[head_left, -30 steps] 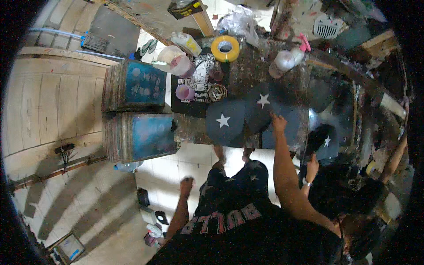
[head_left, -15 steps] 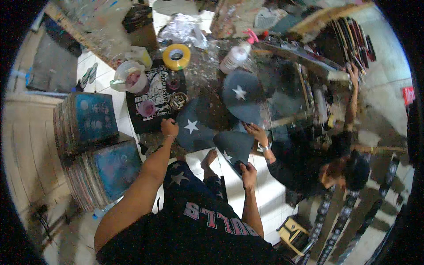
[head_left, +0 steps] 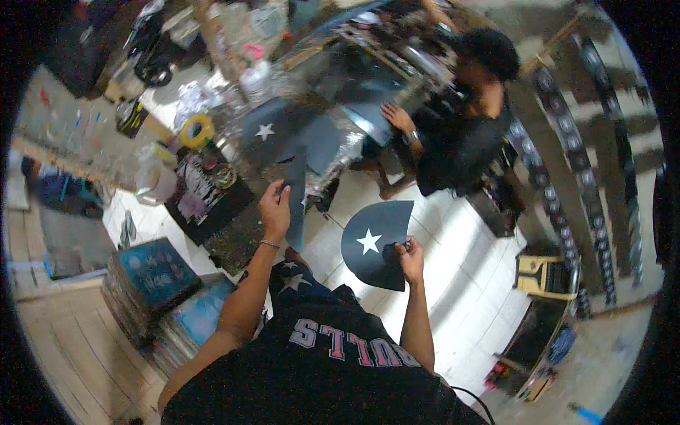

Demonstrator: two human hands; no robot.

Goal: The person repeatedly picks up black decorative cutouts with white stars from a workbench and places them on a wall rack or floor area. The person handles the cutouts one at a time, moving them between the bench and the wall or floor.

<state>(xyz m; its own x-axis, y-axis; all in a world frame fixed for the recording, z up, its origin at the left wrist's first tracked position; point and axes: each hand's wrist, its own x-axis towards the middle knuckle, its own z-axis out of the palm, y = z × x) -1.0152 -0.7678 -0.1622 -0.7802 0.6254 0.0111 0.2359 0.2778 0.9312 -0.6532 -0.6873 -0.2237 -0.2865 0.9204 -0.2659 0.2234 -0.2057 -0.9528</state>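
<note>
My right hand point(head_left: 411, 259) is closed on the straight edge of a dark grey rounded panel with a white star point(head_left: 354, 251), held over the tiled floor. A dark patch shows on the panel beside its fingertips. In my left hand point(head_left: 274, 210), fingers and thumb grip a second dark grey panel point(head_left: 298, 212), seen nearly edge-on, with a bit of white star showing. Beyond it, another rounded panel with a white star point(head_left: 256, 142) lies on the cluttered worktable, next to a plain grey piece point(head_left: 319, 138).
At upper right a co-worker in black point(head_left: 453, 152) has a hand by a screen frame point(head_left: 372, 117). Yellow tape point(head_left: 197, 132), a plastic tub point(head_left: 154, 180) and a pink-topped bottle point(head_left: 255, 81) stand on the worktable. Stacked blue-topped frames point(head_left: 152, 273) are at left; a yellow-black stand point(head_left: 545, 275) is right.
My view has swung to the right. Both hands have lifted their panels away from the worktable, the right one out over the floor. The co-worker's near hand has moved to the screen frame.
</note>
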